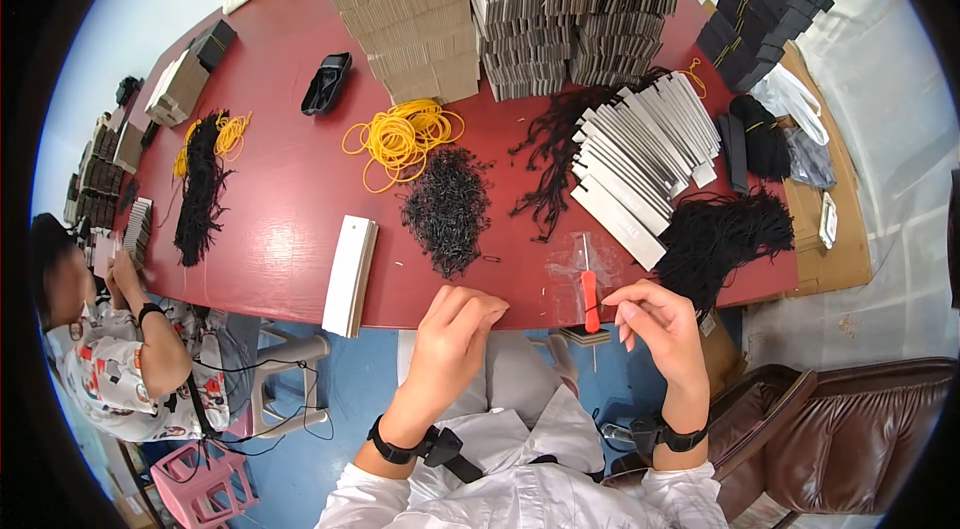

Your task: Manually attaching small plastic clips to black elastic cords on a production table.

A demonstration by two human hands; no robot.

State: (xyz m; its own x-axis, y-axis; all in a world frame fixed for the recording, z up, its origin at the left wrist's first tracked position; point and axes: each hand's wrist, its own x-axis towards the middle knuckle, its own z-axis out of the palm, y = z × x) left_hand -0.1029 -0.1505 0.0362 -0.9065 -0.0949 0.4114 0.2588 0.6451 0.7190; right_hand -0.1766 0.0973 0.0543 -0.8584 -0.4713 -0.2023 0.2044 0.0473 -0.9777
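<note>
My left hand (458, 331) hovers at the table's near edge, thumb and fingers pinched together. Whatever it pinches, if anything, is too small to make out. My right hand (658, 327) is raised just right of a red-handled tool (590, 301) with a thin metal shaft. Its thumb and forefinger meet near a fine dark line by the handle, which I cannot identify. Ahead of my left hand lies a heap of small black safety pins (447, 214). Left of it rests a stack of white card strips (350, 274). More white strips (640, 164) fan out beyond the tool.
Black cords (725, 239) lie at the right, yellow rubber bands (405, 139) and a black tray (327, 84) farther left. Tall bundled card stacks (405, 19) stand at the back. A co-worker (130, 349) sits at the left. A brown leather chair (850, 439) is at my right.
</note>
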